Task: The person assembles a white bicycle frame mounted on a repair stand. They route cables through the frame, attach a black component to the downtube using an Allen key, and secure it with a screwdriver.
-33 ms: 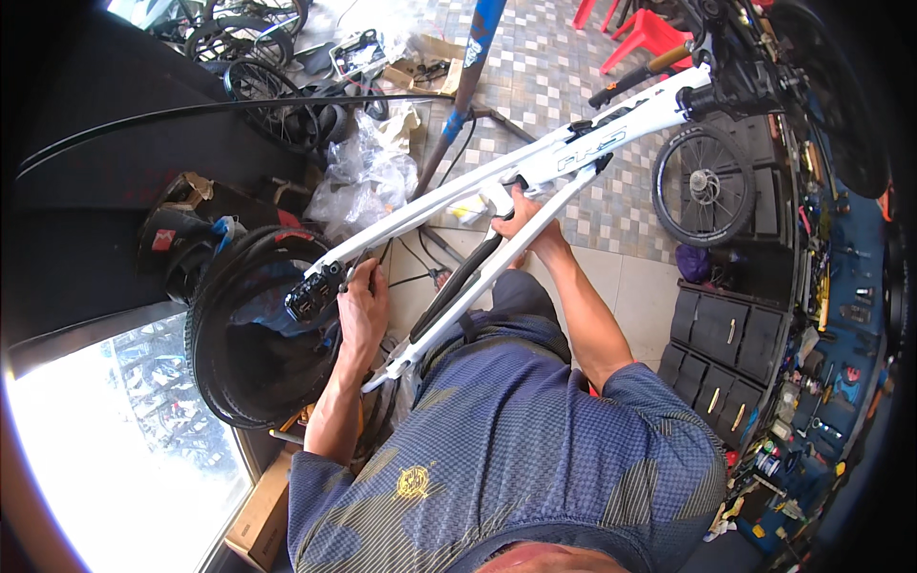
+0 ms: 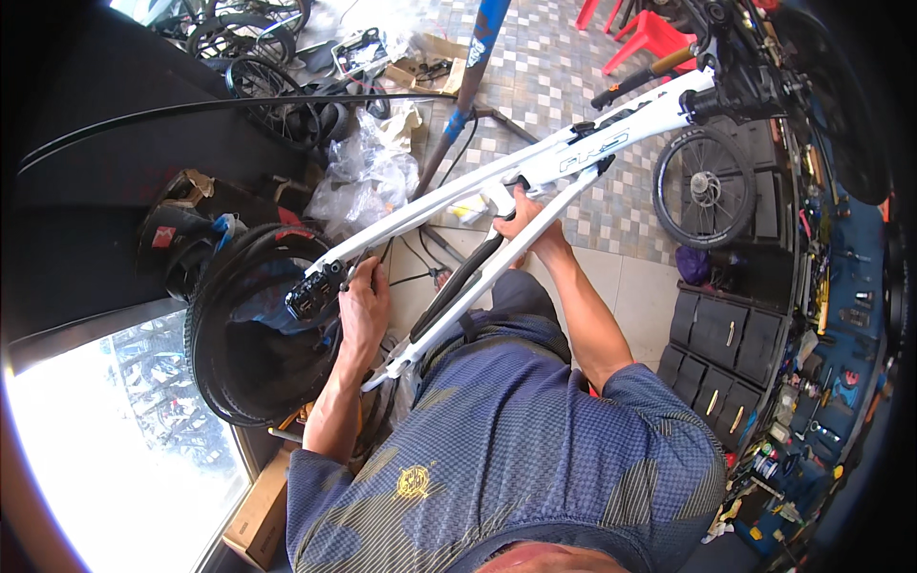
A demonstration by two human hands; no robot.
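The bike frame [image 2: 554, 165] spans the centre, with tyres [image 2: 208, 368] lower left, plastic wrap [image 2: 366, 174] upper left, a wheel [image 2: 705, 186] right.

Can't tell what the left hand [image 2: 363, 310] is touching, most tools [image 2: 846, 390] are too tiny, and the bikes [image 2: 239, 20] get cropped up top.

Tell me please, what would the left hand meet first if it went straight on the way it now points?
The left hand would probably meet the white frame tube just ahead; one view leaves depth unclear, so it might pass underneath.
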